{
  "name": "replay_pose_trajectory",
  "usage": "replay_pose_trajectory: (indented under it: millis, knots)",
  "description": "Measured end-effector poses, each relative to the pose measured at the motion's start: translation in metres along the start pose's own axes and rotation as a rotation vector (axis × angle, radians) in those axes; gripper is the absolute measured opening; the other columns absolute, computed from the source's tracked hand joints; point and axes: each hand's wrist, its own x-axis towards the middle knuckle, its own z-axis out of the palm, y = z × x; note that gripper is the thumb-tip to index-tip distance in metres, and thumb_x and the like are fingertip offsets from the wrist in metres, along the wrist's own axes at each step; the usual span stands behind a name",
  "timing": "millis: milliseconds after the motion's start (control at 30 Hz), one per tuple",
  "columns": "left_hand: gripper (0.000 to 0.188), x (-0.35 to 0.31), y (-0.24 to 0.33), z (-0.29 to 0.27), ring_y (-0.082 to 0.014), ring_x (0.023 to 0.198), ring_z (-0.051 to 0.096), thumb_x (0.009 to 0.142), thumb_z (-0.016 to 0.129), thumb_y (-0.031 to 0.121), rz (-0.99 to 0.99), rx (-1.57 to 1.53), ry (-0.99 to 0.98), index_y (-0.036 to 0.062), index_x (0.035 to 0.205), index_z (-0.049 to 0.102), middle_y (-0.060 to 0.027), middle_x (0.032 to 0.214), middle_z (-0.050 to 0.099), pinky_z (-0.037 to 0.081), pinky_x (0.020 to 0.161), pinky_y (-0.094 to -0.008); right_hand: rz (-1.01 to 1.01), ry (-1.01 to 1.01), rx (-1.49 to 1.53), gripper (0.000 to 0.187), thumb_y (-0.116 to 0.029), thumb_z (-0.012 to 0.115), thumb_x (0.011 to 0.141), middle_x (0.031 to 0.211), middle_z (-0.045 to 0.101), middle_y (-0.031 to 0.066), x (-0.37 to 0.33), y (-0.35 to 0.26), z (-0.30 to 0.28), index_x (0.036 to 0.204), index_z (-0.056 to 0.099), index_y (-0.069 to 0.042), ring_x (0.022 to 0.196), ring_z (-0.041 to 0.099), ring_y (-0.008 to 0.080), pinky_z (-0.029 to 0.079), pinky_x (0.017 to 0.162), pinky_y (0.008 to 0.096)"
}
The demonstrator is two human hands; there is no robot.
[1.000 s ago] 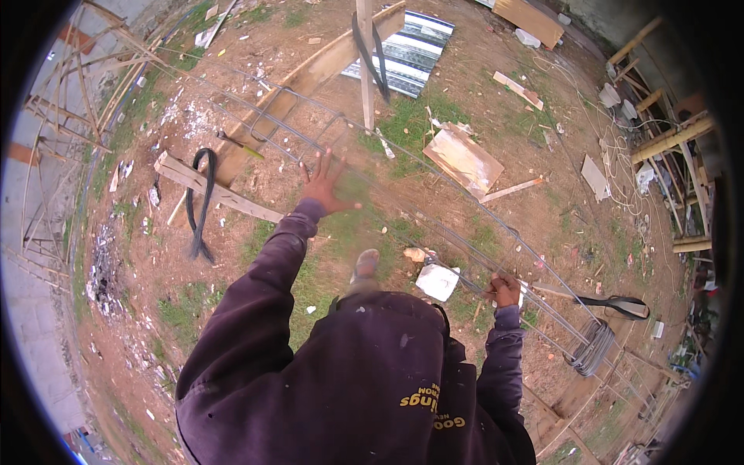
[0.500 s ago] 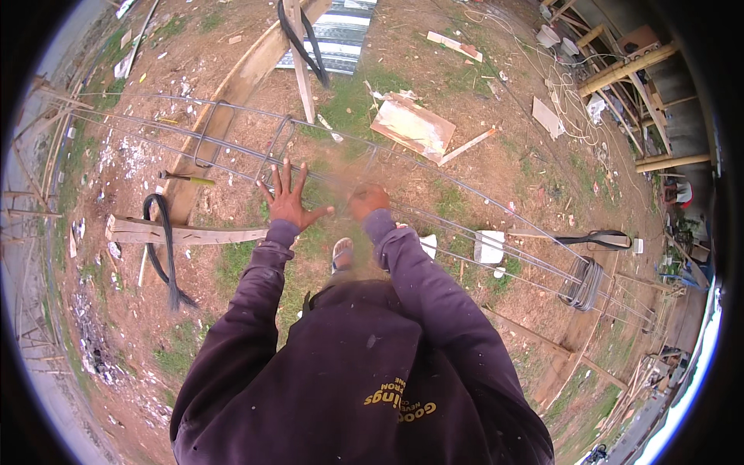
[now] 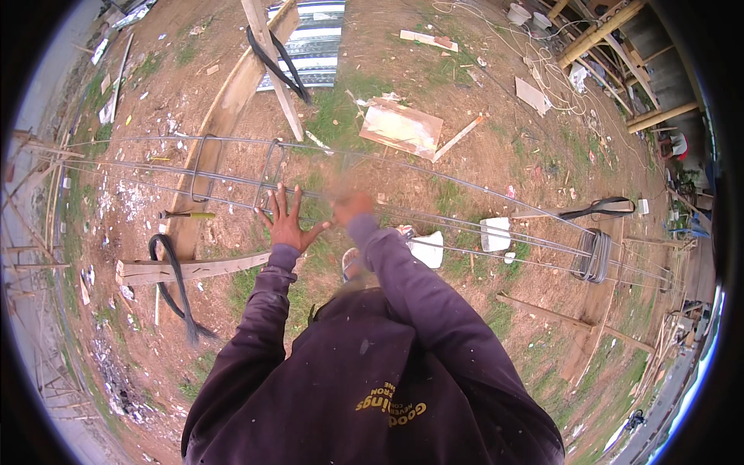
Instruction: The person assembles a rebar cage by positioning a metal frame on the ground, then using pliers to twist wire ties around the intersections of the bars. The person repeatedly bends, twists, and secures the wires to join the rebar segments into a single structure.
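My left hand is open, its fingers spread over the lower bars of a long frame of steel reinforcing bars. Just beyond its fingertips, a rectangular steel stirrup stands around the bars. Another stirrup sits farther left. Close by on the right, my right hand looks curled closed beside the bars. A blurred patch covers its fingers, so anything in them is hidden. At the frame's right end hangs a tight stack of stirrups.
A hammer with a yellowish handle rests on a plank at left. Black wire bundles drape over a wooden beam, an upright post and a right-hand support. White blocks and a board lie on the ground.
The whole view has shifted, with the bar frame appearing slightly lower. My right hand has come a little closer to my left hand, which stays spread.
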Motion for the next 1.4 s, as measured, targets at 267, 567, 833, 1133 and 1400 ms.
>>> replay_pose_trajectory:
  millis: [267, 567, 833, 1133, 1400]
  knots:
    - [0.119, 0.003, 0.006, -0.003, -0.0416, 0.150, -0.001, 0.064, 0.062, 0.086, -0.029, 0.014, -0.043, 0.0259, 0.158, 0.020, -0.0168, 0.164, 0.003, -0.005, 0.111, -0.0716, 0.122, -0.005, -0.143, 0.030, -0.025, 0.071, 0.079, 0.083, 0.073, 0.0172, 0.003, -0.023, -0.013, 0.086, 0.072, 0.004, 0.078, 0.071, 0.0322, 0.057, 0.070, 0.0385]
    - [0.118, 0.000, 0.009, -0.007, -0.0413, 0.150, 0.001, 0.065, 0.063, 0.085, -0.035, 0.023, -0.041, 0.0254, 0.158, 0.019, -0.0173, 0.164, 0.005, -0.004, 0.113, -0.0697, -0.200, -0.041, -0.412, 0.097, -0.017, 0.072, 0.077, 0.086, 0.070, 0.0211, 0.008, -0.015, -0.012, 0.154, 0.014, -0.004, 0.081, 0.069, 0.0379, 0.055, 0.075, 0.0464]
    - [0.117, -0.001, 0.010, -0.011, -0.0436, 0.150, 0.002, 0.067, 0.063, 0.082, -0.024, -0.006, -0.043, 0.0220, 0.158, 0.020, -0.0173, 0.164, 0.003, -0.005, 0.112, -0.0695, -0.088, -0.068, -0.320, 0.105, -0.016, 0.074, 0.077, 0.094, 0.069, 0.0236, 0.008, -0.014, 0.000, 0.155, 0.005, 0.002, 0.090, 0.069, 0.0378, 0.056, 0.080, 0.0438]
    - [0.115, -0.004, 0.004, -0.004, -0.0428, 0.150, 0.002, 0.068, 0.062, 0.083, -0.051, 0.034, -0.050, 0.0250, 0.158, 0.018, -0.0162, 0.164, 0.004, -0.004, 0.113, -0.0695, -0.083, -0.206, -0.320, 0.097, -0.024, 0.074, 0.078, 0.109, 0.066, 0.0255, 0.021, -0.027, -0.004, 0.152, 0.019, 0.005, 0.101, 0.066, 0.0355, 0.055, 0.084, 0.0424]
    - [0.104, 0.003, -0.008, 0.019, -0.0372, 0.151, 0.009, 0.072, 0.067, 0.073, -0.013, 0.079, 0.027, 0.0269, 0.156, 0.026, -0.0120, 0.165, 0.010, 0.001, 0.114, -0.0685, -0.360, 0.332, -0.016, 0.040, -0.024, 0.064, 0.087, 0.101, 0.063, 0.0194, -0.081, 0.097, -0.159, 0.122, 0.057, -0.006, 0.092, 0.063, 0.0385, 0.052, 0.080, 0.0471]
